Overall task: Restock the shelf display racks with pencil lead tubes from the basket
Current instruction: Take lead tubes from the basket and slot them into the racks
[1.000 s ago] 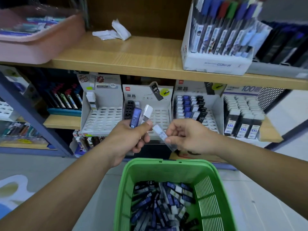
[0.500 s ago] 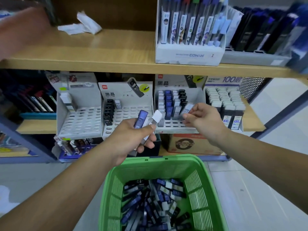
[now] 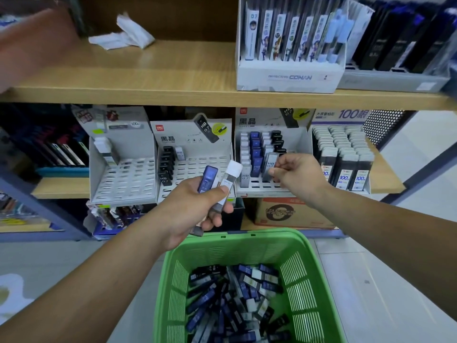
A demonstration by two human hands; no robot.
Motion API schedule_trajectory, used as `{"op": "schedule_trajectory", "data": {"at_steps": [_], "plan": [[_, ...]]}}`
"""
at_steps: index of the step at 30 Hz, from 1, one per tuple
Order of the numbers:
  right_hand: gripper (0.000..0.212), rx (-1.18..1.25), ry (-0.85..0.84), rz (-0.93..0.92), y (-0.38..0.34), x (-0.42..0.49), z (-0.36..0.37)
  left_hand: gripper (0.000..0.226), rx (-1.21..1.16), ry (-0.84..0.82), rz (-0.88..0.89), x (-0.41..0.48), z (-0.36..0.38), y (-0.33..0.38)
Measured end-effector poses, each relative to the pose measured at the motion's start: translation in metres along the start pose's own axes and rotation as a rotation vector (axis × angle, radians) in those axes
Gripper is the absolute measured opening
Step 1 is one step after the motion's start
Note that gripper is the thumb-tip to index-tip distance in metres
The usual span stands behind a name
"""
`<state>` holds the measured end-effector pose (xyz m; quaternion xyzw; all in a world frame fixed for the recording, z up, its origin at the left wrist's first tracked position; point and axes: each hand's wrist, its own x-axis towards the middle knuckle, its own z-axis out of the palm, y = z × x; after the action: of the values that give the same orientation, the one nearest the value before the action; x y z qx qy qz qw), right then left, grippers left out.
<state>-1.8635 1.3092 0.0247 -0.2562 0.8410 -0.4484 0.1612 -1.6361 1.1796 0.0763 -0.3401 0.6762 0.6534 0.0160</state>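
My left hand point(image 3: 197, 209) grips two lead tubes upright, a blue one point(image 3: 207, 178) and a white-capped clear one point(image 3: 228, 180), in front of the middle display rack point(image 3: 197, 167). My right hand point(image 3: 299, 175) pinches a white-capped tube point(image 3: 270, 164) at the front of the right display rack point(image 3: 301, 142), which holds rows of white, blue and black tubes. The tube's lower end is among the rack's front slots. A green basket point(image 3: 247, 246) with several loose tubes point(image 3: 235, 300) stands below my hands.
An almost bare rack point(image 3: 123, 179) stands left of the middle one. A full rack of 100-count tubes point(image 3: 343, 157) sits at the right. The upper wooden shelf point(image 3: 173, 78) carries a white pen box point(image 3: 289, 75) and crumpled paper point(image 3: 123, 35). A cardboard box point(image 3: 284, 211) sits under the racks.
My right hand carried a white-capped tube from beside my left hand to the right rack and lowered it toward the front slots. The view shifted nearer to the shelf.
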Motion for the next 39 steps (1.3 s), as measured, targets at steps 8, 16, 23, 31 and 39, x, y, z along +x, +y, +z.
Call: {"op": "schedule_trajectory", "data": {"at_steps": [8, 16, 23, 31, 39], "plan": [[0.023, -0.357, -0.056, -0.079, -0.003, -0.001, -0.003, 0.022, -0.079, -0.019, -0.007, -0.001, -0.004, 0.0], [0.027, -0.378, -0.047, -0.047, -0.002, -0.007, -0.005, 0.025, -0.074, -0.04, 0.014, -0.001, -0.006, -0.004], [0.034, -0.071, -0.032, -0.336, -0.047, -0.043, -0.015, 0.027, 0.105, -0.093, 0.045, -0.004, -0.007, -0.009], [0.019, 0.05, -0.416, -0.336, -0.084, -0.065, 0.023, 0.03, 0.205, -0.102, 0.086, -0.01, -0.003, -0.007], [0.027, 0.491, -0.219, -0.083, -0.11, -0.041, 0.038, 0.011, 0.168, 0.046, -0.017, -0.009, -0.032, -0.021]]}}
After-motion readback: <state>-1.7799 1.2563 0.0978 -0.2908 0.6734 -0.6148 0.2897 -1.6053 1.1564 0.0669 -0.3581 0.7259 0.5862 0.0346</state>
